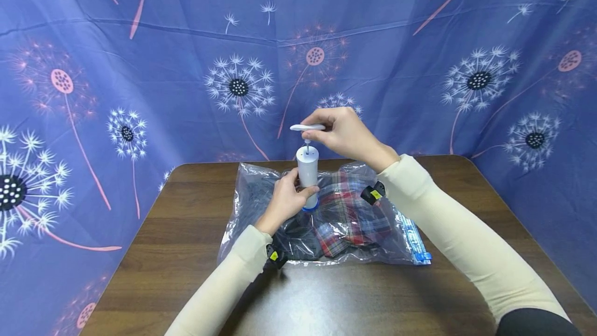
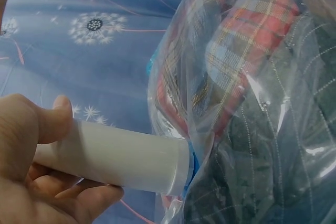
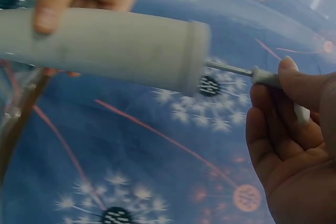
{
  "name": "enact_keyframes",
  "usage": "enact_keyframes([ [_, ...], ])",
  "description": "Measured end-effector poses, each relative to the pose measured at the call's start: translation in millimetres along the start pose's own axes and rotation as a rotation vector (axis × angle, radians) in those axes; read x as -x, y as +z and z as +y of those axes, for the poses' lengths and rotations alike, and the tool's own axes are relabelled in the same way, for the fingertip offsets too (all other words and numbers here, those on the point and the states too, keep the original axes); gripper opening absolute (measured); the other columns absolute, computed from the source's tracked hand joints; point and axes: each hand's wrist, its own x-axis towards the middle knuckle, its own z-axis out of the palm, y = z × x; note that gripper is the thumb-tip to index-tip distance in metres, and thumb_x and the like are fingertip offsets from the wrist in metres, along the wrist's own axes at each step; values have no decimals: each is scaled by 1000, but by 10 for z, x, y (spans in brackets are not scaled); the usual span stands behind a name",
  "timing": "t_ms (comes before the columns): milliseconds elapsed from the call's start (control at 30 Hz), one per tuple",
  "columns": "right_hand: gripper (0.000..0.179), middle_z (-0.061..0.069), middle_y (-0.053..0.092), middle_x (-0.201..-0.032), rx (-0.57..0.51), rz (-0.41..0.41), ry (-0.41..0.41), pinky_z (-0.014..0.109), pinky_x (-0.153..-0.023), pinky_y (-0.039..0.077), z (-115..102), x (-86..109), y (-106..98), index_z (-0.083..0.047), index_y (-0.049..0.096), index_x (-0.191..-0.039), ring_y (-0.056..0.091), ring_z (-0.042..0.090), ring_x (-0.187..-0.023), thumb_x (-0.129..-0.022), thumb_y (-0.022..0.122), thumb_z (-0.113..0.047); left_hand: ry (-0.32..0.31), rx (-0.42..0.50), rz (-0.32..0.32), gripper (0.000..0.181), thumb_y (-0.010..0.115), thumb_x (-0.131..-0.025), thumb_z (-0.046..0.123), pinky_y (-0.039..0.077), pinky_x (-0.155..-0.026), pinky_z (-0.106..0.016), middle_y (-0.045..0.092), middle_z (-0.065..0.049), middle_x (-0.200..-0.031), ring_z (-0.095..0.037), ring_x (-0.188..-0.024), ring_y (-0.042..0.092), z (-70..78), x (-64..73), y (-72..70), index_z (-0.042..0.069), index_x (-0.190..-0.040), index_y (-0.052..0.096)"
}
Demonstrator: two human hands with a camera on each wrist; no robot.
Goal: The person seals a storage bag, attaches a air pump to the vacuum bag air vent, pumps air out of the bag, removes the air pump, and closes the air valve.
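Observation:
A white hand pump (image 1: pixel 308 170) stands upright on a clear vacuum storage bag (image 1: pixel 298 253), its base at a blue valve ring (image 1: pixel 310 207). My left hand (image 1: pixel 286 198) grips the pump's barrel (image 2: pixel 126 156), thumb on one side and fingers round the other. Above it, my right hand (image 1: pixel 338 126) pinches the white handle (image 1: pixel 308 127) between thumb and fingers. A short length of metal rod (image 3: pixel 228 68) shows between handle and barrel. Inside the bag lie a red and blue plaid cloth (image 1: pixel 345 211) and dark cloth with pale stitched lines (image 2: pixel 273 129).
The bag lies on a brown wooden table (image 1: pixel 186 253). Its blue zip edge with a slider (image 1: pixel 422 258) is at the right. Behind the table hangs a blue curtain (image 1: pixel 186 66) with dandelion prints. A black wrist camera (image 1: pixel 373 192) sits at the right sleeve.

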Motion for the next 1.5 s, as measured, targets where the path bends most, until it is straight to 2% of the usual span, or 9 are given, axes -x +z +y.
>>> enact_keyframes([
  [167,14,4,79,-98,-45,-68,72,26,-65,58,120,98,136,-9,78,-106,71,14,-76,-93,78,-15,8,5,-7,52,79,-93,21,62,-91,-43,70,-19,-123,-32,-111,72,-18,5,13,2,-137,57],
  [300,14,4,79,-97,-94,-99,130,29,-71,62,150,120,185,-9,77,-105,74,15,-83,-93,78,-17,12,9,-9,52,79,-93,23,62,-91,-42,70,-18,-123,-31,-111,72,-28,2,12,2,-136,58],
  [633,14,2,79,-97,-93,-76,169,32,-73,61,177,118,219,-12,77,-105,74,14,-85,-94,78,-20,-2,14,-10,52,79,-92,20,61,-92,-42,70,-19,-124,-31,-112,72,-38,-22,20,1,-136,58],
  [867,15,3,79,-98,-102,-56,162,33,-73,60,176,123,241,-11,78,-106,75,14,-86,-94,77,-19,-3,22,-13,53,80,-92,23,61,-92,-42,70,-17,-123,-30,-112,71,-37,-22,11,2,-135,58],
  [1067,15,3,79,-98,-63,-69,130,31,-70,60,131,108,204,-11,78,-107,73,14,-83,-95,76,-19,2,14,-15,53,79,-93,25,62,-91,-43,70,-17,-123,-30,-111,72,-28,-6,0,3,-136,58],
  [1300,13,0,78,-94,-46,-49,112,28,-59,48,2,40,60,-13,78,-107,66,15,-68,-96,75,-19,-1,5,-12,52,79,-93,25,62,-90,-43,70,-17,-123,-31,-110,72,-16,4,0,3,-135,59],
  [1500,14,3,79,-93,-43,0,76,26,-64,51,-168,-91,-117,-12,79,-107,71,10,-76,-95,76,-19,6,-7,5,51,81,-91,24,62,-88,-43,71,-18,-120,-31,-108,73,-26,-4,7,2,-133,60],
])
